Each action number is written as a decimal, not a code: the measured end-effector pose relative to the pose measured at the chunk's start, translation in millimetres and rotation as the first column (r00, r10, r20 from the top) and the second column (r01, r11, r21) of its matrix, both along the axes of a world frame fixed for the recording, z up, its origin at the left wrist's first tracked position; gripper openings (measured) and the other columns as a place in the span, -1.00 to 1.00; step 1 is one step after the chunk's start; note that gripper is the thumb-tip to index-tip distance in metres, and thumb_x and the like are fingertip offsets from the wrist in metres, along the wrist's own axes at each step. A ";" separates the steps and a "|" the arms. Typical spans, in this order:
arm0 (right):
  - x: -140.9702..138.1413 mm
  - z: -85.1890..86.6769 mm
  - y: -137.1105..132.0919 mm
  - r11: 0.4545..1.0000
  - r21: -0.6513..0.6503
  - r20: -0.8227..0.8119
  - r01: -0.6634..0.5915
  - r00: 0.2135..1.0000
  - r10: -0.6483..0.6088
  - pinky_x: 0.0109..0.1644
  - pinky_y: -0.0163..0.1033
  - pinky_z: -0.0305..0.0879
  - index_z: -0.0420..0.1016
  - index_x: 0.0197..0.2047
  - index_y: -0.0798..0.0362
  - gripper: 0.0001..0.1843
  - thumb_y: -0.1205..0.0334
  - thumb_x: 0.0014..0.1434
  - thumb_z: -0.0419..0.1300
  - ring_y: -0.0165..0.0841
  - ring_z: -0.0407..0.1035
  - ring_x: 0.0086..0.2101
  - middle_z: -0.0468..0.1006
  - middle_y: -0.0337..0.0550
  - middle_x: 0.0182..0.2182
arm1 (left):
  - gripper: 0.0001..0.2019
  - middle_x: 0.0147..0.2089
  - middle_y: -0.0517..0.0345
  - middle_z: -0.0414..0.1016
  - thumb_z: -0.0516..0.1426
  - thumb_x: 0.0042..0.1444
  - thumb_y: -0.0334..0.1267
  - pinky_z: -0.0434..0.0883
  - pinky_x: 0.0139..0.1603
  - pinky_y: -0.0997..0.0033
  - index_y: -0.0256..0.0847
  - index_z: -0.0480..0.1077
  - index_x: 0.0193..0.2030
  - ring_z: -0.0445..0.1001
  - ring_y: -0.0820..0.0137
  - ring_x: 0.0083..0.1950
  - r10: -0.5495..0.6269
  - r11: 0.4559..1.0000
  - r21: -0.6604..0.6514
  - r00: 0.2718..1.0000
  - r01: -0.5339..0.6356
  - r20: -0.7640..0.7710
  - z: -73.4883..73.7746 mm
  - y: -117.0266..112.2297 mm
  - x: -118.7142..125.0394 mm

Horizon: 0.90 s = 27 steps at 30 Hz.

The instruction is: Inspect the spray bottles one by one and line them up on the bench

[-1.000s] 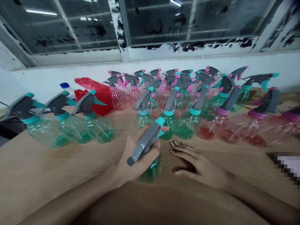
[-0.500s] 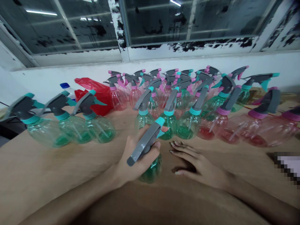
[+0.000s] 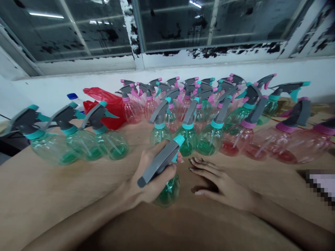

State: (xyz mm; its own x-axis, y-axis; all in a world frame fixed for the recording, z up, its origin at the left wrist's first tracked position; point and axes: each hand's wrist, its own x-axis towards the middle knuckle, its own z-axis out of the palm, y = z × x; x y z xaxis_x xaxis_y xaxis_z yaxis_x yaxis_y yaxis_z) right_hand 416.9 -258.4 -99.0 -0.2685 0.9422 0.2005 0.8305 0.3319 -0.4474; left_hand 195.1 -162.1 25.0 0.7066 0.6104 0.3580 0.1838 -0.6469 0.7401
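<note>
My left hand (image 3: 153, 174) is wrapped round the neck of a green spray bottle (image 3: 169, 193), with a finger at its turquoise trigger. The bottle's grey sprayer head tilts, its turquoise nozzle pointing away from me and to the right. Green liquid shows inside the clear body. Beside it on the right, my right hand (image 3: 218, 179) lies on the wooden table (image 3: 86, 195), palm down with fingers stretched, holding nothing. Just beyond my hands stand more green spray bottles (image 3: 210, 141) with turquoise collars.
Three green spray bottles (image 3: 112, 144) stand at the left. Pink spray bottles (image 3: 285, 150) stand at the right, and several more crowd the back near the wall. A red plastic bag (image 3: 112, 104) and a blue-capped bottle (image 3: 74, 99) sit at the back left.
The trigger is pulled further in under my left finger. The held spray bottle's head has shifted slightly left and toward me. My right hand stays in place.
</note>
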 end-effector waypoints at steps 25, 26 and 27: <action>-4.2 0.3 -1.0 0.999 0.037 0.012 -0.003 1.000 0.002 0.26 0.08 0.04 0.10 0.29 -0.12 -0.34 -0.09 0.17 0.11 -0.18 0.04 0.24 0.20 -0.13 0.25 | -0.88 -0.49 0.25 0.41 0.05 0.04 -0.33 0.40 -0.44 0.43 -0.14 0.38 -0.28 0.41 0.41 -0.49 0.203 0.979 -0.018 0.979 -0.203 -0.007 -10.3 -6.7 5.9; -7.3 2.8 -1.9 0.999 0.035 0.014 0.006 1.000 -0.007 0.25 0.08 0.07 0.09 0.29 -0.12 -0.34 -0.09 0.17 0.11 -0.18 0.06 0.23 0.21 -0.13 0.25 | -0.85 -0.48 0.25 0.41 0.05 0.05 -0.33 0.41 -0.42 0.42 -0.14 0.38 -0.23 0.42 0.40 -0.48 0.191 0.982 -0.014 0.982 -0.191 -0.007 -10.6 -6.2 5.0; -11.6 6.3 -2.8 0.999 0.035 0.014 0.020 1.000 -0.021 0.24 0.08 0.10 0.09 0.29 -0.12 -0.34 -0.09 0.17 0.11 -0.18 0.10 0.21 0.23 -0.13 0.24 | -0.82 -0.47 0.24 0.42 0.05 0.06 -0.32 0.41 -0.42 0.42 -0.15 0.38 -0.18 0.43 0.40 -0.48 0.180 0.984 0.000 0.984 -0.180 -0.006 -11.0 -5.4 3.4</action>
